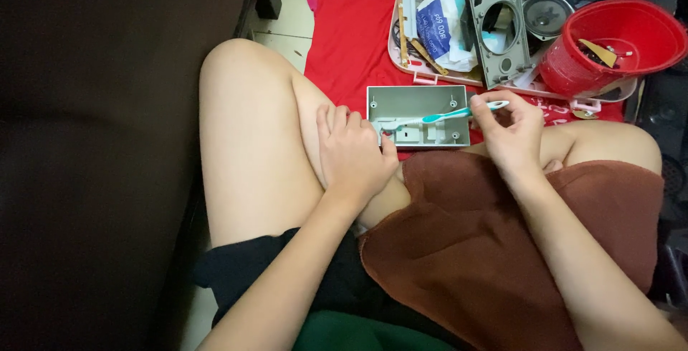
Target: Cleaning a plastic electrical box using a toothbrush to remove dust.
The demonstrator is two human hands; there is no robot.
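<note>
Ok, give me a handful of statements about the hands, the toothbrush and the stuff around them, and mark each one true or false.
1. The right hand holds a teal and white toothbrush. True.
2. The toothbrush reaches into an open grey plastic housing. True.
3. The left hand is lifting the red bucket. False: it rests at the left edge of the housing; the red bucket stands apart at the upper right, untouched.
4. The red bucket is empty. False: small scraps lie inside it.
5. A brown cloth lies over the person's lap. True.
6. The housing sits on a blue cloth. False: the cloth under it is red.
</note>
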